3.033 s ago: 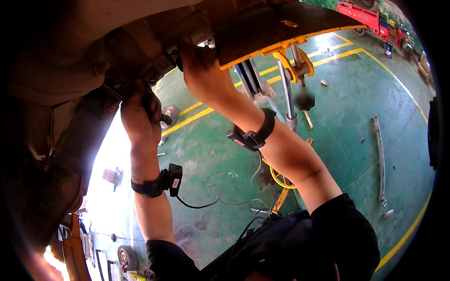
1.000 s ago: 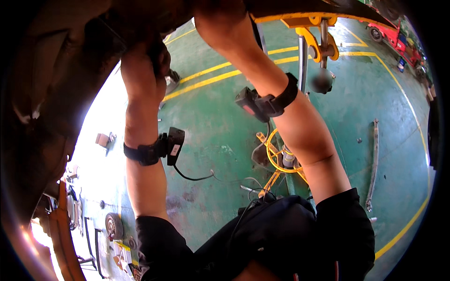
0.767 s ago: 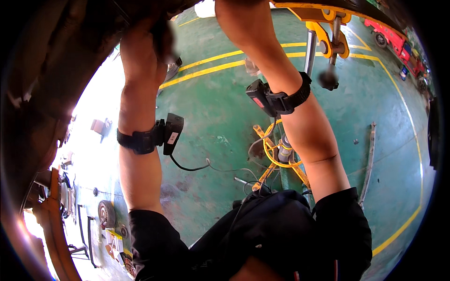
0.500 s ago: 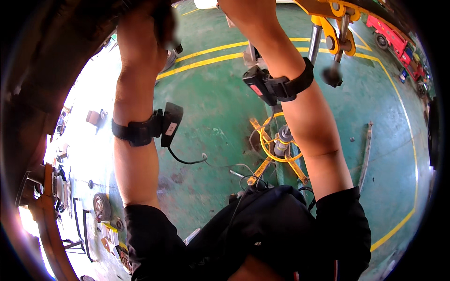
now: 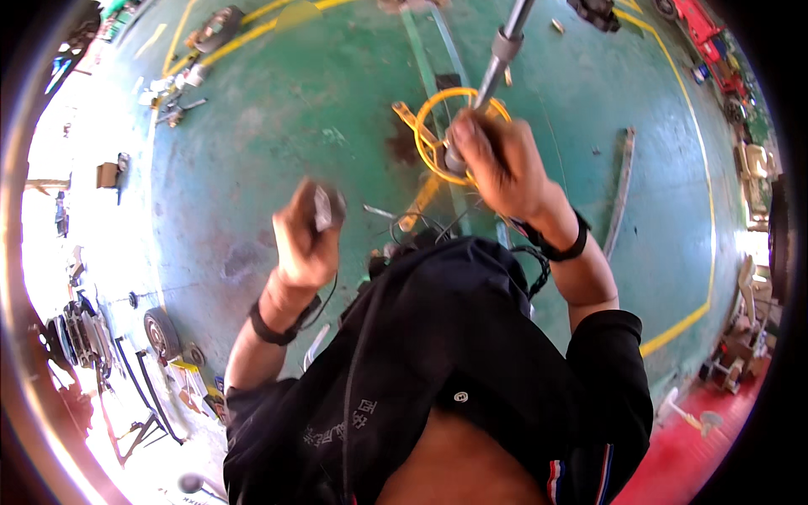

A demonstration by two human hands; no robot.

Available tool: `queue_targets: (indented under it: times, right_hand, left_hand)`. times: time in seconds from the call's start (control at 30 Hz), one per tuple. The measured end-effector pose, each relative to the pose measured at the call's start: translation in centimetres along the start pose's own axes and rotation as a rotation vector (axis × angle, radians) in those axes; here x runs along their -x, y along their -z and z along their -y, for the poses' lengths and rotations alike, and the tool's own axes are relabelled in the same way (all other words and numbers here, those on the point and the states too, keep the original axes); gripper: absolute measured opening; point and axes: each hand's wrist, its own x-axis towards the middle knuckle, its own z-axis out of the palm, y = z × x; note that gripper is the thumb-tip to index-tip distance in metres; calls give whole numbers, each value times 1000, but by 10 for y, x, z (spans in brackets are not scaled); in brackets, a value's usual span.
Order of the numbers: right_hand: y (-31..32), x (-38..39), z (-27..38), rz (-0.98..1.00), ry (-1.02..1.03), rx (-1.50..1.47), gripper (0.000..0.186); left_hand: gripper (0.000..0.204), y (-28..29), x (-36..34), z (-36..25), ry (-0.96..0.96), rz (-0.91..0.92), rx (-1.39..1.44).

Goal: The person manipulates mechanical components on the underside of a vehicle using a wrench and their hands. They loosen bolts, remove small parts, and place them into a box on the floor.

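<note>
My left hand (image 5: pixel 305 240) is raised at the middle left, its fingers closed. A short, grey metallic piece (image 5: pixel 324 209) shows at the top of that fist, too blurred to name. My right hand (image 5: pixel 512 168) is farther right, its fingers curled in with the thumb along the top. Behind it slants a grey metal post (image 5: pixel 503 49), rising from a stand with a yellow ring (image 5: pixel 423 105). The thumb overlaps the post, but whether the hand touches it I cannot tell. What those curled fingers hold, if anything, is hidden.
Yellow lines run across the green floor (image 5: pixel 261 160). A long metal strip (image 5: pixel 621 189) lies at the right. Wheels (image 5: pixel 160 332) and black metal frames (image 5: pixel 143 396) stand lower left. A red vehicle (image 5: pixel 711 42) is at the far right, and a dark knob (image 5: pixel 596 13) hangs near the top.
Both hands have come down from overhead toward my chest. My view has shifted, and the yellow bracket overhead has gone out of it. A grey piece now shows in the left hand.
</note>
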Motion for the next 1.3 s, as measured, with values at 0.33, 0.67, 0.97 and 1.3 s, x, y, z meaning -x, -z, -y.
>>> queue_targets:
  times: [0.33, 0.67, 0.97, 1.3]
  right_hand:
    - [-53, 90, 0, -202, -469, -996, 33]
    - [4, 78, -14, -49, -682, -899, 38]
    - [-41, 145, -50, -146, -869, -1173, 37]
    - [-60, 97, -51, 95, -913, -1462, 37]
  left_hand:
    - [41, -82, 69, 26, 438, -212, 300]
    - [42, -65, 38, 27, 698, -253, 584]
    - [34, -73, 147, 60, 776, -362, 358]
    - [35, -102, 118, 85, 732, -339, 673]
